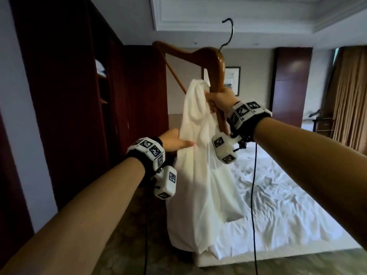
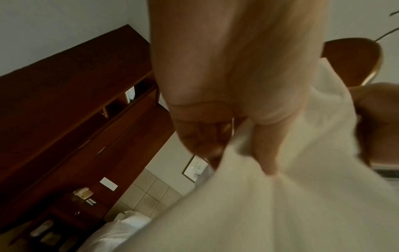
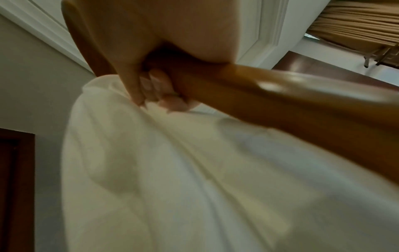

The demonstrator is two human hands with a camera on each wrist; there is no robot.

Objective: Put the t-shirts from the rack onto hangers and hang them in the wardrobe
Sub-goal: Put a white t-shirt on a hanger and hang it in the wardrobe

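A brown wooden hanger (image 1: 198, 56) with a black metal hook is held up tilted, one arm pointing down. My right hand (image 1: 216, 102) grips that lower arm and pinches the top of a white t-shirt (image 1: 200, 175) against it. In the right wrist view the fingers (image 3: 155, 100) curl round the hanger (image 3: 280, 102) over the t-shirt (image 3: 172, 170). The shirt hangs down in loose folds. Lower left, my left hand (image 1: 174, 139) pinches the shirt's edge. The left wrist view shows my left hand (image 2: 237, 160) holding the t-shirt (image 2: 280, 204) between thumb and curled fingers.
The dark red wooden wardrobe (image 1: 69, 96) stands along the left, with an opening and shelf in it. A bed with rumpled white sheets (image 1: 288, 195) fills the right. Brown curtains (image 1: 349, 96) hang at the far right. Black cables dangle from both wrists.
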